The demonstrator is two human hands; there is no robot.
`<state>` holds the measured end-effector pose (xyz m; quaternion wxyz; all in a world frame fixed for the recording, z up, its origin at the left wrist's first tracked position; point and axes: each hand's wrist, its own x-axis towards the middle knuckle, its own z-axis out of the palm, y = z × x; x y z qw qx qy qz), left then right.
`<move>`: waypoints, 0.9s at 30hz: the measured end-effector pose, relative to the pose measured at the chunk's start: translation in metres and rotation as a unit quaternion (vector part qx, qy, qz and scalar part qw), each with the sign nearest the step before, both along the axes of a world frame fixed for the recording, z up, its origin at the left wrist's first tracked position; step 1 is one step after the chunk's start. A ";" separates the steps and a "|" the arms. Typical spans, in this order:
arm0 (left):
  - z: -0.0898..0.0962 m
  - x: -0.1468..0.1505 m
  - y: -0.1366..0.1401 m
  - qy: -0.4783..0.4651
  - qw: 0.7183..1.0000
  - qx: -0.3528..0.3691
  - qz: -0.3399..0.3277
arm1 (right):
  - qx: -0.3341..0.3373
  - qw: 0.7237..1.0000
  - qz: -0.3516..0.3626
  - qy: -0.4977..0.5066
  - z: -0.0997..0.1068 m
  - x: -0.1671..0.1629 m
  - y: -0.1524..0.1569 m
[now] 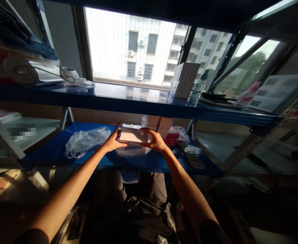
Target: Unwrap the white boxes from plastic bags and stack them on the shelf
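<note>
A small pale rectangular box (133, 135) is held level above the blue lower shelf (93, 162). Its left end is gripped by my left hand (114, 139), thumb and fingers apart around it. My right hand (157, 138) clasps the opposite end. The top edge of the box looks white and uneven, and I cannot make out what is there. Just below it, clear plastic (133, 151) lies on the shelf. A heap of clear plastic bags (86, 140) rests to the left of my left hand.
Behind my right hand stand cardboard-coloured boxes (166, 124), beside a red-and-clear packet (173, 135). A dark flat device (194, 157) lies at the right. The upper blue shelf (128, 101) crosses above my hands, carrying stacked white boxes (185, 79) and a glass (196, 95).
</note>
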<state>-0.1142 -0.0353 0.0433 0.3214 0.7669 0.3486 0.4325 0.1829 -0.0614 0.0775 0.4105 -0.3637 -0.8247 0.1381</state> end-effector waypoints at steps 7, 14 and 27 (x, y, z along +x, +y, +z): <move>0.029 0.013 -0.019 -0.102 0.994 -0.013 0.018 | 0.014 0.994 -0.008 0.108 0.026 0.000 -0.008; 0.050 0.038 -0.041 -0.196 0.979 -0.053 -0.002 | 0.223 0.973 -0.060 0.001 0.037 0.005 -0.026; 0.093 0.039 -0.162 -0.160 0.981 0.059 0.093 | 0.130 0.983 0.008 0.130 0.085 0.041 -0.153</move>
